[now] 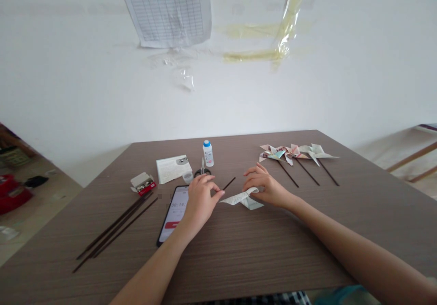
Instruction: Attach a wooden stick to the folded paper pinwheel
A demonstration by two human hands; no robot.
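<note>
- Three finished paper pinwheels on dark sticks lie well beyond the right hand.
- Its grip presses, fingers spread, on a folded white paper piece.
- The left hand pinches a thin dark stick just beside that paper; seemingly not yet joined.
- Spare dark sticks wait left of that grip on the brown wooden table.

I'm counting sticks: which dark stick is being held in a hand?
The short-looking stick at the left hand's fingertips, mid-table; the other loose sticks lie untouched at the left.
</note>
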